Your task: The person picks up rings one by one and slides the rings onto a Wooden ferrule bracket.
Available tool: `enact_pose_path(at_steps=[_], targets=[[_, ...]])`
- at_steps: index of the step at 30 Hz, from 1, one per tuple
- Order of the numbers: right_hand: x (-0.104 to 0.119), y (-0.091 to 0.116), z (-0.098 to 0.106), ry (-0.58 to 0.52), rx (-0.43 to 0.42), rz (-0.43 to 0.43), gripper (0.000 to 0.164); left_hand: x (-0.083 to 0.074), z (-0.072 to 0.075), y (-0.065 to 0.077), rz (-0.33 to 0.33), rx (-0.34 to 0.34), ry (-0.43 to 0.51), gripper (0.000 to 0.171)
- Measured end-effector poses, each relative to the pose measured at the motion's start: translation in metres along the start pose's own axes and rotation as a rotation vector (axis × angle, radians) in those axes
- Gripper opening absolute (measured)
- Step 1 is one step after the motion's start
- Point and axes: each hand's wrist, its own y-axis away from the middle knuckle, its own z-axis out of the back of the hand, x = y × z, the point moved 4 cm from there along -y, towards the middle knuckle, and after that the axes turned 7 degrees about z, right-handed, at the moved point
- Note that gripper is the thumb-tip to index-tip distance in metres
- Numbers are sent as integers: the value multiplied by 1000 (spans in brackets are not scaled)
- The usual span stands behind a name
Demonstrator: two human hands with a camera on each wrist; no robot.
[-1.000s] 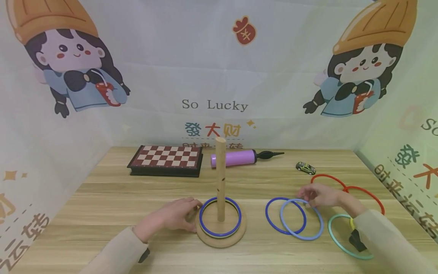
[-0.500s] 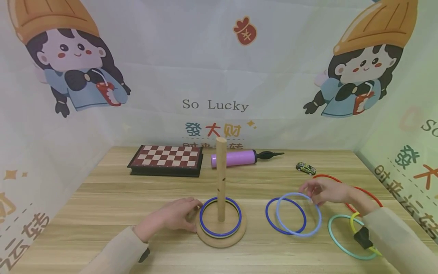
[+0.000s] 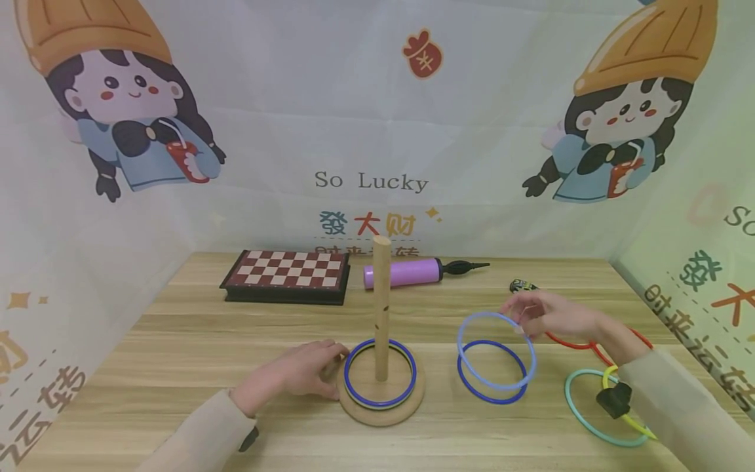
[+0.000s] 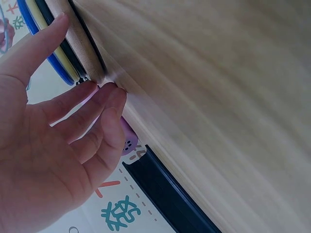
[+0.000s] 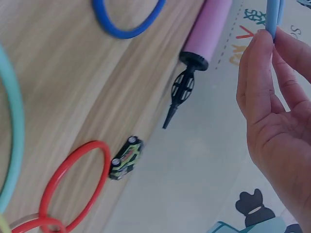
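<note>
In the head view, a light blue ring [image 3: 500,388] hangs tilted above the table, pinched at its right edge between the thumb and fingers of my right hand [image 3: 551,316]. Below it a dark blue ring [image 3: 501,402] lies on the wood. My left hand [image 3: 303,370] grips the left edge of the round base [image 3: 382,417] of a wooden ring toss stand, thumb in front and fingers behind. A blue ring [image 3: 347,388] encircles the upright post [image 3: 382,301]; the left wrist view shows a yellow ring [image 4: 63,58] and a dark one stacked under it.
To the right lie red rings [image 3: 571,343], a teal ring [image 3: 567,394] and a yellow ring [image 3: 607,379], partly covered by my right arm. Along the back are a chessboard box [image 3: 289,270], a purple hand pump [image 3: 413,273] and a toy car [image 5: 127,158].
My right hand has lifted the light blue ring off the table and carried it left and up, over the dark blue ring. The left hand keeps its place at the base.
</note>
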Motion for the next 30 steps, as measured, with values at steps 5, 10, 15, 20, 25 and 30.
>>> enact_pose_path(at_steps=[5,10,15,20,25,30], targets=[[13,-10,5,20,-3,18,33,0,0,0,7,1,2,62],[32,-20,13,26,-24,9,34,0,0,0,-1,-4,-2,62],[56,-29,20,99,-47,9,34,1,0,0,-11,-11,-7,61],[74,-38,24,107,-47,10,33,2,-1,-1,-11,-9,-3,62],[89,-46,27,110,-37,53,34,3,-2,-2,-7,-2,2,63],[105,-52,32,110,-69,85,34,3,-1,-1,-7,1,9,61]])
